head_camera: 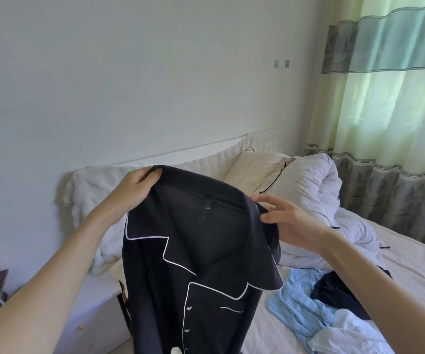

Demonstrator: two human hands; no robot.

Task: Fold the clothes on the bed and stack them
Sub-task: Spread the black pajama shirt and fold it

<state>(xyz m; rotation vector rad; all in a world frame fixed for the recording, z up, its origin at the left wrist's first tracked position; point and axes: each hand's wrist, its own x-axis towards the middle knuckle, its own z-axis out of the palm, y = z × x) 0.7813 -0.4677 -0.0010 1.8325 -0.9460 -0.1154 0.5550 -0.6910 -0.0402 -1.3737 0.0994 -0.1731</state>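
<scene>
Dark shirt (201, 251) with white piping held up in the air over the near left edge of the bed (410, 264), collar toward the camera, hem running out of view at the bottom. Left hand (132, 190) grips the shirt's left shoulder, fingers curled over the fabric; right hand (285, 221) pinches the right shoulder between thumb and fingers, the other fingers loosely spread. Right of the shirt on the sheet: blue knit (298, 307), a dark garment (334, 292), pale cloth (349, 333); pillows (254, 172) behind; bare sheet beyond them toward the curtain (390, 98).
</scene>
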